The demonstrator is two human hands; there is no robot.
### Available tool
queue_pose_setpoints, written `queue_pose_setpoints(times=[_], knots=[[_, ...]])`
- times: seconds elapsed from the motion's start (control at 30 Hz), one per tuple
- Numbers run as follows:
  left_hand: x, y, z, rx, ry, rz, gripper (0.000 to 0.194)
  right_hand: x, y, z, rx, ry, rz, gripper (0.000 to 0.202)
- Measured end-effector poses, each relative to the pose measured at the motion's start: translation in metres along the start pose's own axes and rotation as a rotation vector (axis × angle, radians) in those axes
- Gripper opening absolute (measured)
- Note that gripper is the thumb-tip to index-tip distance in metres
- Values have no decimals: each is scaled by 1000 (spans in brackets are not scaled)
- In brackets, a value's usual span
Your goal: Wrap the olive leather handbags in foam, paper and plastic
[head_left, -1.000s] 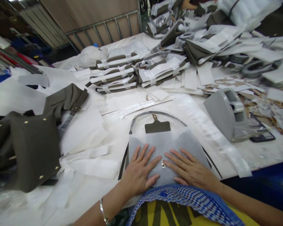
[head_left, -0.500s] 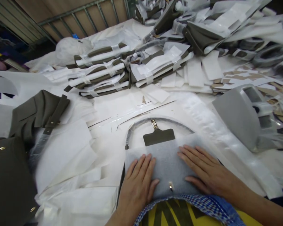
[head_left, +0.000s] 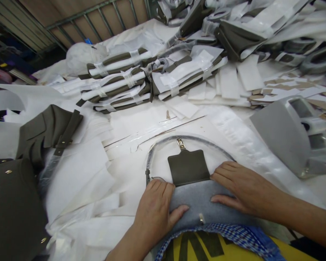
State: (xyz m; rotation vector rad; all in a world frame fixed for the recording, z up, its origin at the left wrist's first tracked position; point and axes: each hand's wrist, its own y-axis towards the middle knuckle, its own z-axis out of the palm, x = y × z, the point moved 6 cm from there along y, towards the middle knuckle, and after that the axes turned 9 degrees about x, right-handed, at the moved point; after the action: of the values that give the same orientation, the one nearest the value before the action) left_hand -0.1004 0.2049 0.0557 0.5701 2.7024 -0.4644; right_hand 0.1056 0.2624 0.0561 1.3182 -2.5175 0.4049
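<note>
A handbag lies before me against the front of my body, its front panel (head_left: pixel 192 197) bluish grey and seemingly covered by a thin translucent sheet. A small metal fitting (head_left: pixel 201 218) shows low on that panel. Beyond the top edge extends a dark olive flap (head_left: pixel 188 168) with a gold-coloured clasp (head_left: pixel 180 144), framed by a curved handle (head_left: pixel 150 156) in clear wrap. My left hand (head_left: pixel 156 201) is closed over the top edge left of the flap, thumb on the panel. Right of the flap, my right hand (head_left: pixel 237 185) grips the edge likewise. The fingertips of both are hidden.
Wrapped olive bags (head_left: pixel 116 83) are stacked at the back. Another olive bag (head_left: pixel 50 130) lies left, with a dark olive piece (head_left: pixel 13 206) nearer me. White sheets (head_left: pixel 78 181) spread beside them. A grey tape dispenser (head_left: pixel 285 134) stands right, before cardboard strips (head_left: pixel 293 88).
Both hands went from lying flat on the covered panel to curling over its top edge. More of the olive flap shows now, as the covering's upper edge sits lower.
</note>
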Motion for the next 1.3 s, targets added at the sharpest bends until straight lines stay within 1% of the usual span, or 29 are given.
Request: queue_pose_setpoints(times=[0.17,0.3,0.4,0.47,0.53,0.6,0.67,0.73,0.8,0.83,0.87,0.93,0.97,1.0,1.1,1.2,1.3], knots=[[-2,-3,2,-74,-34,9,36,3,-1,0,-53,46,-25,29],[2,0,12,-165,50,-30,33,1,6,14,-134,-14,12,32],[7,4,19,-251,125,-38,40,-3,10,25,-213,-94,45,35],[8,6,21,-298,142,-35,45,-4,11,29,-258,-134,44,38],[6,7,20,-338,151,-20,52,-4,12,30,-280,-164,36,40],[-1,7,18,-365,210,8,55,-3,11,31,-285,-181,30,41],[-12,4,18,-396,316,38,43,-2,10,32,-276,-187,30,40],[-24,-2,22,-434,390,119,29,-2,10,32,-255,-186,32,39],[-33,-10,32,-404,404,211,27,-2,10,32,-224,-190,31,39],[-37,-14,38,-356,409,251,29,-1,10,31,-209,-198,26,38],[-39,-17,44,-291,419,274,36,-1,10,30,-191,-210,21,37],[-40,-23,54,-149,434,274,61,0,11,29,-146,-236,21,36],[-41,-25,56,-95,425,271,72,0,11,29,-123,-244,24,35],[-42,-27,56,-51,408,259,78,1,11,28,-103,-247,29,35],[-44,-31,53,23,322,204,79,2,11,26,-68,-249,45,34],[-47,-32,51,58,241,166,75,2,11,22,-37,-232,80,34],[-48,-32,51,83,202,143,72,0,12,12,-21,-165,139,32]])
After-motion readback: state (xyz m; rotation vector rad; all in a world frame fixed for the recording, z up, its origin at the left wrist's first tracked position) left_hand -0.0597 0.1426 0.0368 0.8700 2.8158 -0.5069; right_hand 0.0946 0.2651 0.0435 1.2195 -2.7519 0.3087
